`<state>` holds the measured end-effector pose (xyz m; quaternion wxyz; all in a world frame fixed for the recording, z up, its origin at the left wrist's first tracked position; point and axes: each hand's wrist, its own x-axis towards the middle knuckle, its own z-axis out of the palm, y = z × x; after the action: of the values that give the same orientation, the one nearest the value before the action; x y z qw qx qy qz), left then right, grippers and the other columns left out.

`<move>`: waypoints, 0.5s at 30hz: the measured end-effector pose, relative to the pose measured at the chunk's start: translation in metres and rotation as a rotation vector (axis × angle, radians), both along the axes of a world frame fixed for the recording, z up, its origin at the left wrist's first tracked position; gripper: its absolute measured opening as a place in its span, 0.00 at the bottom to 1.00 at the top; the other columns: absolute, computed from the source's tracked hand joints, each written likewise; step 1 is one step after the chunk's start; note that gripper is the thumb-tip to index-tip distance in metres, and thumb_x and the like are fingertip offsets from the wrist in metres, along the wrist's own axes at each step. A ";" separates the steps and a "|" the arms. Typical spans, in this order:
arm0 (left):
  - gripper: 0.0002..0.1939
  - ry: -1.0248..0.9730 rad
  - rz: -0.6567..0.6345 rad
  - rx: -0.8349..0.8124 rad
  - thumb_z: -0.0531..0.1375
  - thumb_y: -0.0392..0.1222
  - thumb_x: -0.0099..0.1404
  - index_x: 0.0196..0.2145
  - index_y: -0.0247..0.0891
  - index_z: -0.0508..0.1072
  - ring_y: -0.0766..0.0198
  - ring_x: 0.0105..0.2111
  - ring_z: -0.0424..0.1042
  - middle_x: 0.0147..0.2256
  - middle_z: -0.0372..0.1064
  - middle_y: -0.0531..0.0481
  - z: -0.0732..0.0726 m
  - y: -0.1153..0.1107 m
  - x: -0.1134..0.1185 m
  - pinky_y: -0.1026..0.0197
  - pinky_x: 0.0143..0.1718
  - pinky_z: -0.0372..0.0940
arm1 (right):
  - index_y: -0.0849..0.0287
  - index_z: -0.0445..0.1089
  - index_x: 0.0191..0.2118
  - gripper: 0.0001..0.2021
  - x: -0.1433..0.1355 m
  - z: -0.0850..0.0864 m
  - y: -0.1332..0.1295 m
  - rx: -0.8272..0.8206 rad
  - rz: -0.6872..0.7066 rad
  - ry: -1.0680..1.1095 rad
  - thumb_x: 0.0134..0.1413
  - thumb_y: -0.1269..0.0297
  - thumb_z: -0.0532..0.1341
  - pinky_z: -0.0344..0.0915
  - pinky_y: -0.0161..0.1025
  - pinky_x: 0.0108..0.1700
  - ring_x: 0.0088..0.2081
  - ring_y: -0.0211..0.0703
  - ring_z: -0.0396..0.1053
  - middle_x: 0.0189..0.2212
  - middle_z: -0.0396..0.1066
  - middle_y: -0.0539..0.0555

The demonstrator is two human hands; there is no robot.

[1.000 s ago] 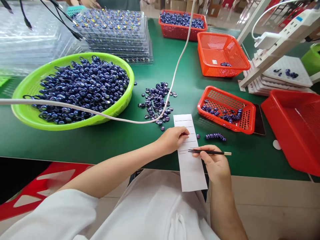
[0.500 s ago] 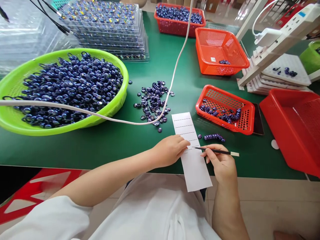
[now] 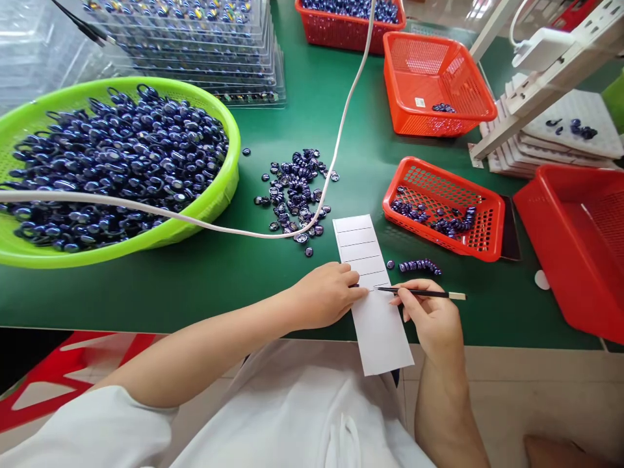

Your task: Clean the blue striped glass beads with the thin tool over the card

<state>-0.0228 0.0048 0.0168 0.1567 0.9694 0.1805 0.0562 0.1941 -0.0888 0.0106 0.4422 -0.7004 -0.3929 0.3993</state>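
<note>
A white paper strip (image 3: 383,331) with black cross lines lies at the table's front edge, its lower end jutting past it. My left hand (image 3: 324,296) rests on the strip's left side, fingers bent together; a small dark thing shows at its fingertips, too hidden to name. Between thumb and fingers my right hand (image 3: 429,318) holds a thin black pen (image 3: 429,293) with a pale end, its tip on the paper near my left fingers. Behind the strip are a row of dark beads (image 3: 420,265) and a loose pile of dark beads (image 3: 297,188).
A green basket (image 3: 233,153) full of dark looped pieces stands left. Small red basket (image 3: 496,231), orange basket (image 3: 404,123) and large red bin (image 3: 560,260) stand right. Clear trays (image 3: 244,71) are stacked behind. A white cable (image 3: 344,123) hangs across the view.
The view has shifted slightly, with the baskets now higher in it. My left fingers have moved a little on the paper, and the pen tip has shifted slightly left.
</note>
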 end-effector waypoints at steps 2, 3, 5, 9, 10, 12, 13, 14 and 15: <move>0.12 0.009 0.002 -0.003 0.53 0.37 0.71 0.46 0.38 0.75 0.56 0.34 0.67 0.35 0.70 0.44 0.000 0.000 0.000 0.55 0.33 0.60 | 0.58 0.73 0.37 0.13 0.000 0.000 0.000 0.002 -0.007 0.002 0.54 0.53 0.68 0.67 0.33 0.23 0.23 0.37 0.70 0.26 0.78 0.54; 0.13 0.014 0.004 -0.005 0.53 0.37 0.71 0.47 0.38 0.75 0.56 0.34 0.67 0.35 0.70 0.44 0.000 0.000 0.000 0.55 0.33 0.60 | 0.58 0.73 0.37 0.13 0.000 -0.001 0.000 0.003 -0.013 0.002 0.54 0.53 0.68 0.67 0.33 0.23 0.23 0.37 0.70 0.27 0.78 0.54; 0.13 0.023 0.005 -0.008 0.52 0.37 0.71 0.48 0.38 0.75 0.56 0.34 0.67 0.35 0.70 0.44 0.001 0.000 0.001 0.55 0.33 0.60 | 0.58 0.73 0.37 0.13 -0.001 -0.001 0.000 0.008 -0.020 -0.002 0.54 0.53 0.68 0.66 0.33 0.22 0.22 0.37 0.70 0.26 0.78 0.54; 0.14 0.036 0.005 -0.011 0.52 0.37 0.71 0.47 0.38 0.75 0.56 0.34 0.67 0.36 0.71 0.43 0.001 -0.001 0.001 0.55 0.34 0.60 | 0.59 0.73 0.37 0.14 -0.001 -0.002 0.000 0.012 -0.013 0.003 0.54 0.53 0.68 0.65 0.33 0.22 0.21 0.37 0.69 0.25 0.78 0.54; 0.14 0.038 0.006 -0.010 0.52 0.37 0.71 0.47 0.38 0.75 0.56 0.35 0.67 0.36 0.71 0.43 0.001 -0.001 0.002 0.55 0.34 0.60 | 0.59 0.73 0.37 0.14 0.000 -0.003 0.000 0.009 -0.011 0.010 0.54 0.53 0.68 0.65 0.33 0.22 0.21 0.37 0.69 0.25 0.78 0.54; 0.13 0.042 0.009 -0.007 0.53 0.36 0.70 0.47 0.38 0.75 0.56 0.34 0.67 0.36 0.70 0.43 0.001 -0.001 0.002 0.55 0.33 0.60 | 0.59 0.73 0.37 0.14 0.000 -0.003 0.000 0.003 -0.007 0.022 0.54 0.53 0.68 0.64 0.33 0.21 0.21 0.37 0.68 0.25 0.77 0.53; 0.13 0.041 0.009 -0.006 0.53 0.36 0.70 0.47 0.37 0.75 0.56 0.34 0.67 0.36 0.70 0.43 0.001 -0.001 0.002 0.55 0.33 0.60 | 0.59 0.73 0.37 0.14 0.000 -0.003 0.000 0.001 -0.009 0.023 0.54 0.52 0.68 0.64 0.33 0.21 0.21 0.37 0.68 0.25 0.77 0.53; 0.13 0.039 0.010 -0.005 0.53 0.36 0.69 0.47 0.37 0.75 0.56 0.34 0.67 0.35 0.70 0.43 0.001 -0.001 0.002 0.55 0.33 0.60 | 0.59 0.72 0.37 0.14 0.000 -0.004 0.000 0.000 -0.011 0.021 0.54 0.53 0.68 0.64 0.33 0.21 0.21 0.37 0.68 0.24 0.77 0.53; 0.13 0.036 0.011 -0.005 0.53 0.35 0.69 0.46 0.37 0.75 0.56 0.34 0.67 0.35 0.70 0.43 0.001 -0.001 0.002 0.55 0.33 0.60 | 0.59 0.72 0.37 0.14 0.001 -0.004 0.000 0.000 -0.013 0.016 0.54 0.53 0.68 0.64 0.33 0.22 0.21 0.37 0.69 0.25 0.77 0.53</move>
<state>-0.0203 0.0039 0.0173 0.1553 0.9688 0.1889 0.0392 0.1946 -0.0893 0.0068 0.4481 -0.6997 -0.3847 0.4020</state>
